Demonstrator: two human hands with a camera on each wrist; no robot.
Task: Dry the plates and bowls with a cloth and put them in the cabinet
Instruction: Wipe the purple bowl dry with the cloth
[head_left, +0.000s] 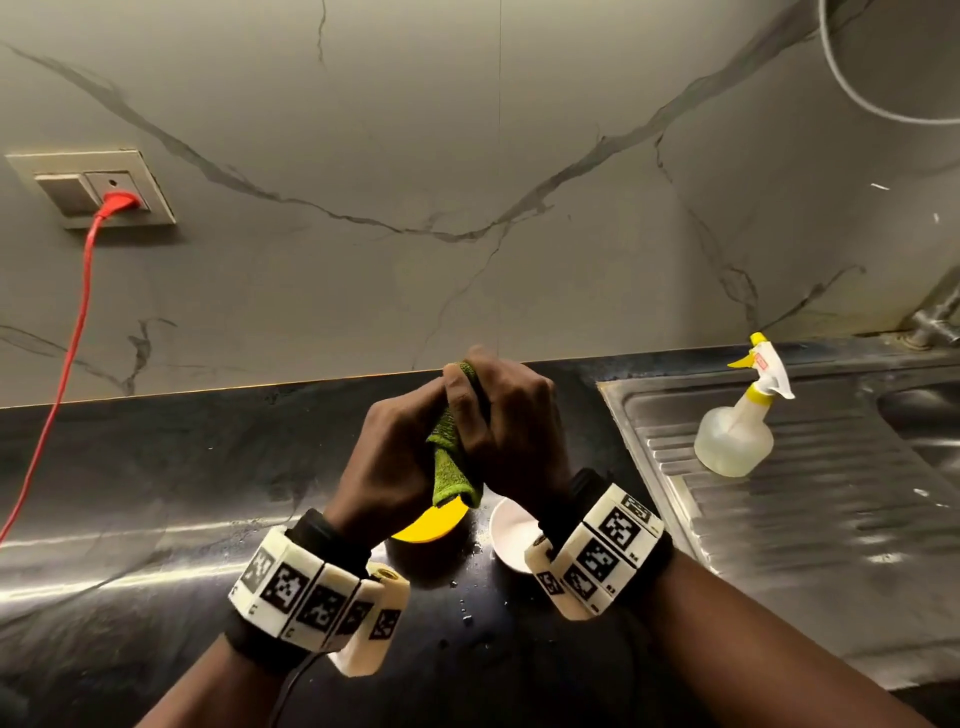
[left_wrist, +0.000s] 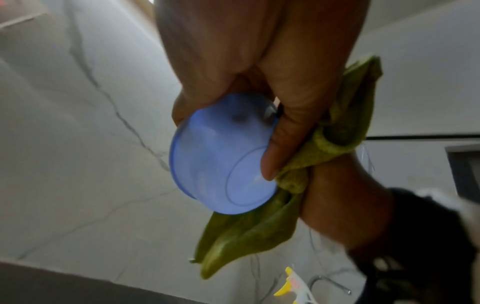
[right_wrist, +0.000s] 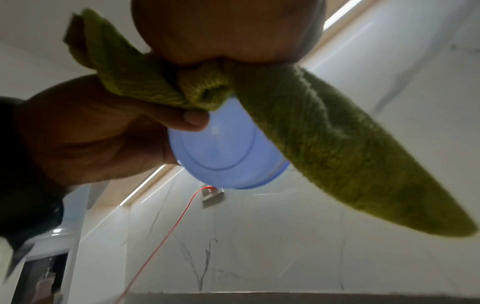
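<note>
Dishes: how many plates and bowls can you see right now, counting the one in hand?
3: a blue bowl held in the hands with the green cloth; a yellow dish and a white bowl on the counter below. The wrists may hide more.

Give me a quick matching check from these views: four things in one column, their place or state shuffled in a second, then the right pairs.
Things:
1. blue bowl
2. green cloth
3. spray bottle
4. red cable

Places or states:
A. stands on the sink drainboard
B. plugged into the wall socket
C. gripped in the left hand, off the counter
D. bunched in the right hand against the bowl

Pairs: 1-C, 2-D, 3-A, 4-B
</note>
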